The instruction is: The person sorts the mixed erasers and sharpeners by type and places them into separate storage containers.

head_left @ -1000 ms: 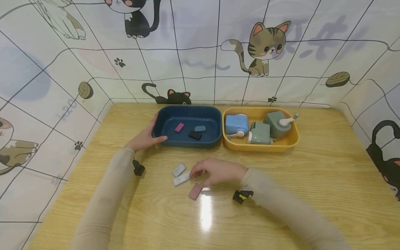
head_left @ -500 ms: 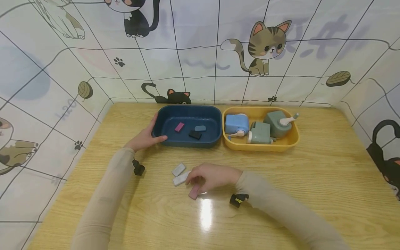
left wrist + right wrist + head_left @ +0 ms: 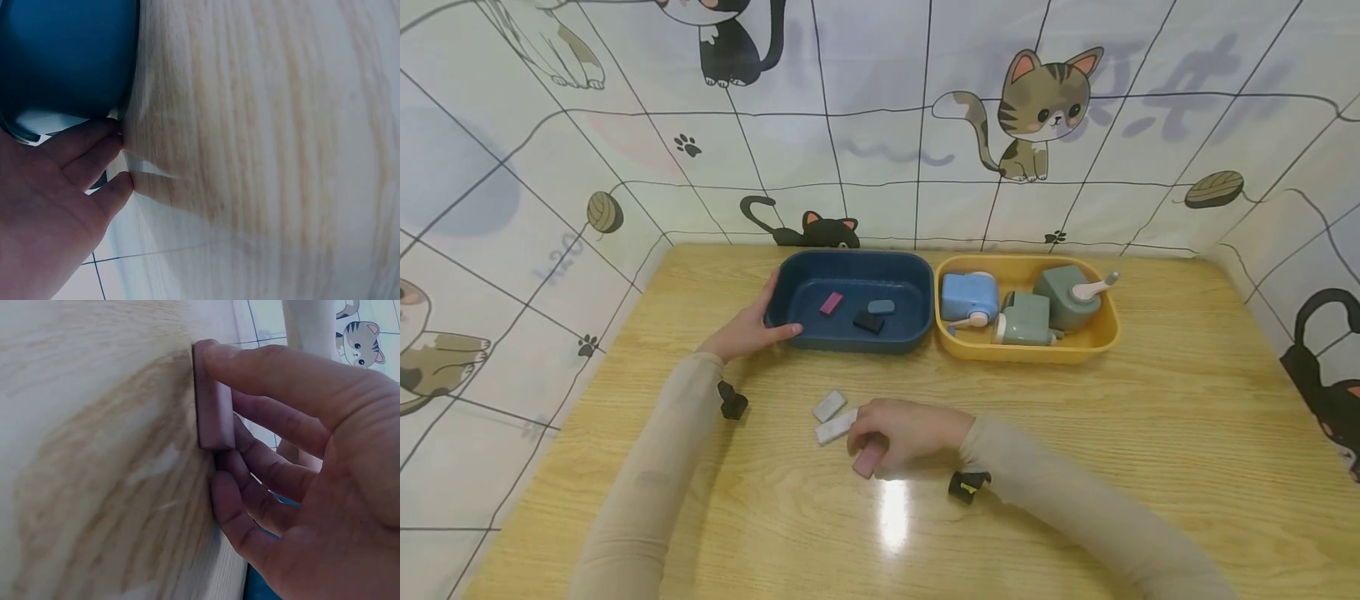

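Observation:
My right hand [image 3: 910,429] is at the pink eraser [image 3: 868,460] on the table. In the right wrist view the thumb lies on one face of the eraser [image 3: 215,412] and fingers are behind it, pinching it close to the wood. Two white erasers lie beside that hand, the nearer one [image 3: 835,427] partly covered by its fingers, the other [image 3: 830,406] just behind. My left hand [image 3: 747,333] rests with extended fingers against the left end of the dark blue bin [image 3: 850,343], its thumb at the front rim. Inside the bin are a magenta eraser [image 3: 831,303], a black one [image 3: 868,322] and a blue one [image 3: 882,307].
Right of the blue bin stands a yellow bin [image 3: 1022,354]. It holds a blue crank pencil sharpener [image 3: 968,296] and two green ones, one at the front [image 3: 1026,319] and one behind [image 3: 1063,296]. A cat-patterned sheet [image 3: 880,167] borders the wooden table.
My right hand has moved from over the nearer white eraser slightly toward me and left, and its fingers have closed around the pink eraser. The left hand stays at the bin.

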A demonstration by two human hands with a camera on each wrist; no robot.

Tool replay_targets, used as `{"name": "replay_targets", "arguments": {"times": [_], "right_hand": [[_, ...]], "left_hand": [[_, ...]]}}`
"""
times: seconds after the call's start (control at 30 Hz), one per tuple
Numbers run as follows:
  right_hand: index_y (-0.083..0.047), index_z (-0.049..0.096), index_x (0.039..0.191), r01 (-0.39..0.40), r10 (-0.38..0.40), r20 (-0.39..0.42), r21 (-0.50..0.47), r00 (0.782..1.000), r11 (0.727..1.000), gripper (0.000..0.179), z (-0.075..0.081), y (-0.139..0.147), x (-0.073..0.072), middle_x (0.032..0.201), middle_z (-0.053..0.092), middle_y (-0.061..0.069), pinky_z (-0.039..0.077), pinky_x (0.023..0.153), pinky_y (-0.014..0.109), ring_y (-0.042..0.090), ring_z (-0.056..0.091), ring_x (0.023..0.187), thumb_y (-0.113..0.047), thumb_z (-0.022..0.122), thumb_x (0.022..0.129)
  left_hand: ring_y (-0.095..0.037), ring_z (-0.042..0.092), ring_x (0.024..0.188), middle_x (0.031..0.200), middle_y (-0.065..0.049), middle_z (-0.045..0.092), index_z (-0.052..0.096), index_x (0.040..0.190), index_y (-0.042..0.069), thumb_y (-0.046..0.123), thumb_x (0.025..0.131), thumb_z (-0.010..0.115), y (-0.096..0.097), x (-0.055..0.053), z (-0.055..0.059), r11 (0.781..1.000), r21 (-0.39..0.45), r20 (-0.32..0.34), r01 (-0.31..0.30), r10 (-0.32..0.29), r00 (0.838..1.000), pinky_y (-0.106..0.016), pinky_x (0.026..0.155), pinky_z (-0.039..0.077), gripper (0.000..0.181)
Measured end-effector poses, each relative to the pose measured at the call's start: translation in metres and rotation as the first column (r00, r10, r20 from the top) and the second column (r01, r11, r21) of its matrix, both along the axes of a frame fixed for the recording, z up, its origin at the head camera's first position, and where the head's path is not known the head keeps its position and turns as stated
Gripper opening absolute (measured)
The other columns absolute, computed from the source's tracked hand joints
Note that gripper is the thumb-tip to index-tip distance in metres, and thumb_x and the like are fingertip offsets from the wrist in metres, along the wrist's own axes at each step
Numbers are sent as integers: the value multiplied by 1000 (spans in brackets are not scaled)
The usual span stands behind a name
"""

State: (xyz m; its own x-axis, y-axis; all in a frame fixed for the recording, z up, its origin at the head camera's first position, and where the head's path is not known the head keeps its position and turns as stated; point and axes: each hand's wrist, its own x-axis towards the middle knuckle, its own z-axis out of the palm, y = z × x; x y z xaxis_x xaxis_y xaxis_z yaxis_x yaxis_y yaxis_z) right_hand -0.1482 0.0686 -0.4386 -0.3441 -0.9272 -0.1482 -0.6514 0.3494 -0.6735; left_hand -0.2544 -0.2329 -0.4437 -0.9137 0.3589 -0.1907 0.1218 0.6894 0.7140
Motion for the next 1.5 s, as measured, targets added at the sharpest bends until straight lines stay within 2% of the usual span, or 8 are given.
{"name": "replay_targets", "arguments": {"times": [0.23,0.5,0.9,1.13,1.5], "right_hand": [[-16,68,107,27,-27,-26,24,999,999,35,-2,-1,3,96,55,-10,40,84,21,7,48,90,-5,73,74],[-20,68,95,29,-29,-9,20,1000,999,20,-1,-1,4,89,54,-11,40,80,21,7,48,86,-11,75,79],[-16,70,99,14,-12,37,-50,999,999,21,-4,2,2,91,57,-8,42,79,19,8,51,85,-9,75,80],[-16,71,99,17,-13,46,-81,999,997,21,-1,4,1,91,57,-9,43,80,20,7,51,84,-8,74,81],[-17,71,102,56,-52,59,-60,997,997,22,5,8,-3,95,58,-9,43,82,22,9,52,88,-14,78,81]], "left_hand": [[-38,9,144,161,-8,-5,-17,152,36,48,88,67,0,-1,1,1000,-13,4,-5,5,1000,-57,112,14,106],[-38,9,144,161,-7,-4,-16,152,35,49,88,67,1,-4,0,1000,-2,-2,-2,2,1000,-56,112,14,106],[-37,8,144,161,-6,-5,-17,151,38,52,86,67,-1,-4,-4,1000,-2,-7,6,-6,1000,-57,111,14,107],[-38,9,144,161,-9,-5,-17,152,35,49,88,67,-1,-3,-3,1000,2,-5,12,-12,1000,-57,111,14,107],[-38,10,144,161,-8,-4,-17,152,35,49,88,66,0,0,0,1000,-15,-4,8,-8,1000,-57,111,15,106]]}}
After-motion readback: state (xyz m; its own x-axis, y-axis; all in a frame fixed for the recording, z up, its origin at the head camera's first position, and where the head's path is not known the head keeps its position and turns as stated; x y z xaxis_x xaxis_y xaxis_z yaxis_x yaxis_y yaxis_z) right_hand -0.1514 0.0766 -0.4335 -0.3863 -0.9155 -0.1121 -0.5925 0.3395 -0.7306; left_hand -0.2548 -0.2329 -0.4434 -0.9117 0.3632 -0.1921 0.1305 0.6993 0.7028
